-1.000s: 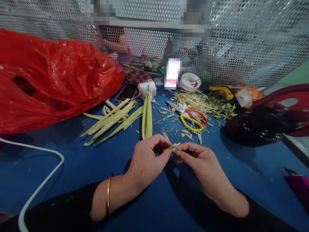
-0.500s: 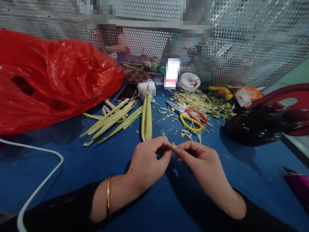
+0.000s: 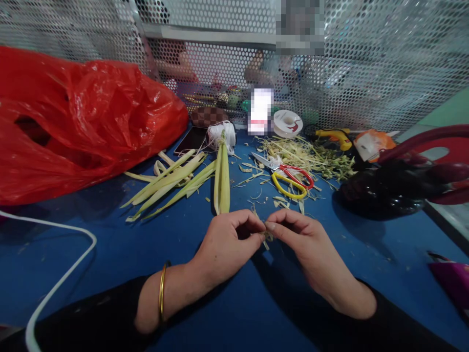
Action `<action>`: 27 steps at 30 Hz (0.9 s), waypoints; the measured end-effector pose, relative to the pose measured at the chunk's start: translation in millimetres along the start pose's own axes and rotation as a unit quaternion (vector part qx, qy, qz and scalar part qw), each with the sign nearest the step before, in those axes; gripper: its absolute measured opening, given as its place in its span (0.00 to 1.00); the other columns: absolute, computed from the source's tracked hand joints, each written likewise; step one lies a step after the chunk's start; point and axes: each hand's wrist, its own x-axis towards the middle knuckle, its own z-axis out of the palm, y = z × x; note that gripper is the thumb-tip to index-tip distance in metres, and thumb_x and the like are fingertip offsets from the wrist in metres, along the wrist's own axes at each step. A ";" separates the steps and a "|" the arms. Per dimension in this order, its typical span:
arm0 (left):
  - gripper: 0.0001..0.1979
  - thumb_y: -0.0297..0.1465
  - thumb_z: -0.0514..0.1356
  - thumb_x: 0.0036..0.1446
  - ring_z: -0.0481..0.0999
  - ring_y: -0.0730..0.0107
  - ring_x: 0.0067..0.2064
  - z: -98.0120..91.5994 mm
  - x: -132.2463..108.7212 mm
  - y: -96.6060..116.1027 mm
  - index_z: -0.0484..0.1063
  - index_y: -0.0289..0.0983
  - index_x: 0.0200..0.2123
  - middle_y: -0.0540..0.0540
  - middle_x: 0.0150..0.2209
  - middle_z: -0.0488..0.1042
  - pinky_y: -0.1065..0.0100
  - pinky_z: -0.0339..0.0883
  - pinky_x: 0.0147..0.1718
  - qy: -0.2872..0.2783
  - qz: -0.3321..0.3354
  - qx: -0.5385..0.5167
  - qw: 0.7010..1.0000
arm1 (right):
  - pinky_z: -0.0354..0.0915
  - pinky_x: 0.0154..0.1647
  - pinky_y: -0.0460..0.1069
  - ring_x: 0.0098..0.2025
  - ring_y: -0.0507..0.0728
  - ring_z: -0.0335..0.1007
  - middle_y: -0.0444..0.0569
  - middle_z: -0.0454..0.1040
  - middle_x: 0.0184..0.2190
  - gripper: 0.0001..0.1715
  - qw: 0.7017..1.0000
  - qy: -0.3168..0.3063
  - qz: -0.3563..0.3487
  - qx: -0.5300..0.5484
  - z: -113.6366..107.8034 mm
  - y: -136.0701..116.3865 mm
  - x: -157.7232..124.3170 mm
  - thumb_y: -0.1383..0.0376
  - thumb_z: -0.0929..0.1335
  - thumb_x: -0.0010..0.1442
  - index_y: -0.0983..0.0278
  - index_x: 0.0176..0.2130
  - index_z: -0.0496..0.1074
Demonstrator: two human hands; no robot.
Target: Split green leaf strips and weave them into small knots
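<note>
My left hand [image 3: 223, 247] and my right hand [image 3: 313, 252] meet fingertip to fingertip over the blue table, both pinched. Between them is a small piece of pale yellow-green leaf [image 3: 268, 236], partly hidden by the fingers. Just beyond my left hand lies a bundle of long pale green leaves [image 3: 222, 183], tied at its far end beside a spool of white thread [image 3: 224, 136]. More loose leaf strips [image 3: 170, 181] are spread to its left. Scissors with one red and one yellow handle [image 3: 291, 182] rest past my right hand, among trimmings.
A big red plastic bag [image 3: 110, 112] fills the left side. At the back stand a lit phone [image 3: 260, 112] and a white reel [image 3: 287, 123]. A heap of shredded plant bits [image 3: 311, 156], a yellow-handled tool [image 3: 342, 139] and a glossy black object [image 3: 381, 193] are on the right.
Both hands have shifted slightly, their fingertips closer together. The leaf piece now hangs lower beneath the fingers. The view has moved a little; the things on the table have stayed put.
</note>
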 end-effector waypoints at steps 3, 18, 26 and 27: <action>0.01 0.25 0.63 0.45 0.73 0.74 0.26 -0.8 1.8 0.3 0.74 0.36 0.24 0.51 0.24 0.75 0.74 0.64 0.27 -0.025 -0.046 -0.041 0.998 | 0.61 0.32 0.48 0.30 0.53 0.64 0.43 0.70 0.25 0.08 1.000 0.003 -0.010 0.007 -0.2 0.6 0.4 0.61 0.72 0.49 0.62 0.24 0.73; 0.07 0.25 0.67 0.44 0.75 0.77 0.24 -4.7 3.7 0.3 0.73 0.35 0.29 0.54 0.22 0.72 0.74 0.68 0.28 -0.110 -0.215 -0.229 0.943 | 0.55 0.26 0.46 0.25 0.50 0.57 0.40 0.63 0.24 0.09 0.965 0.010 -0.148 -0.215 0.6 12.4 -4.6 0.64 0.61 0.65 0.60 0.32 0.63; 0.05 0.29 0.64 0.45 0.73 0.75 0.23 -6.9 3.9 0.3 0.74 0.32 0.27 0.51 0.21 0.72 0.73 0.69 0.27 -0.182 -0.236 -0.214 0.930 | 0.57 0.26 0.45 0.25 0.50 0.60 0.40 0.65 0.24 0.08 0.953 -0.022 -0.190 -0.236 -1.6 14.5 -5.0 0.64 0.62 0.65 0.61 0.32 0.64; 0.06 0.30 0.64 0.46 0.73 0.75 0.23 -7.1 3.7 0.8 0.74 0.32 0.27 0.51 0.21 0.72 0.72 0.69 0.27 -0.189 -0.236 -0.213 0.929 | 0.56 0.26 0.45 0.25 0.49 0.59 0.40 0.65 0.24 0.08 0.953 -0.026 -0.188 -0.237 -1.7 14.4 -5.3 0.64 0.62 0.65 0.61 0.33 0.64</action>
